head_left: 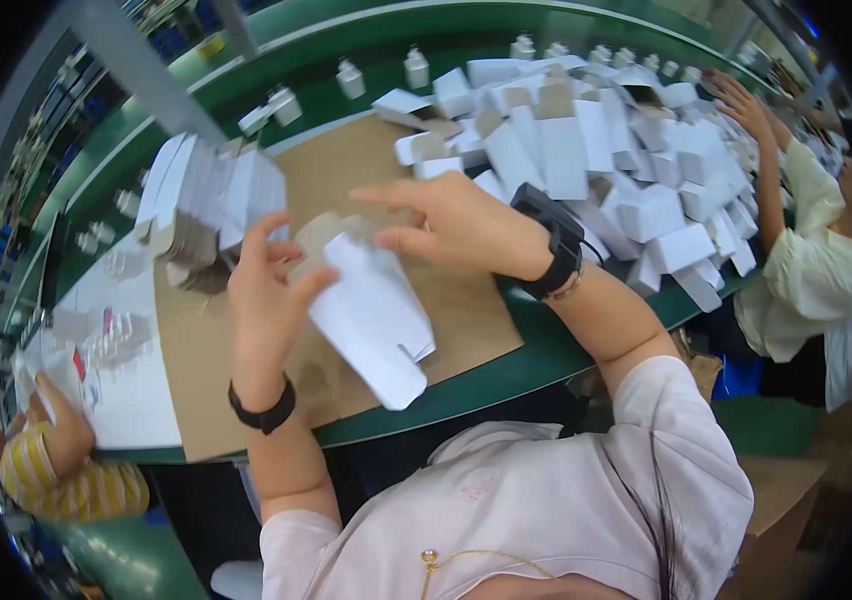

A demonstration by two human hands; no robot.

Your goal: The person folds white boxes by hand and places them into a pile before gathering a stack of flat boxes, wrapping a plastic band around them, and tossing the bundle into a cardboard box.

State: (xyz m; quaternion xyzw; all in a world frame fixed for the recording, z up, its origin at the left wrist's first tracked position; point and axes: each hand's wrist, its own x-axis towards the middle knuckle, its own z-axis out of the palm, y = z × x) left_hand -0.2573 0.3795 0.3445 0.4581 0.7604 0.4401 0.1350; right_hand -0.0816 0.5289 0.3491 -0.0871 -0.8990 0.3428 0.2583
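Note:
A white folding carton (371, 315) with greyish-brown flaps at its far end is tilted over a brown cardboard sheet (466, 320). My left hand (271, 290) grips its left edge near those flaps, the thumb across the white face; some of the fingers behind are hidden. Over the carton's far right corner, my right hand (461, 222) hovers with index finger and thumb stretched apart, nothing between them. Slight blur hides whether a fingertip touches a flap. Beyond my left hand stands a stack of flat, unfolded cartons (211, 190).
Many formed white cartons (566, 150) lie heaped at the right. Small white adapter-like pieces (350, 78) line the green conveyor behind. Clear plastic pieces (118, 340) lie on a white surface at left. One co-worker's hand (741, 105) reaches the heap; another person's arm (64, 425) rests at left.

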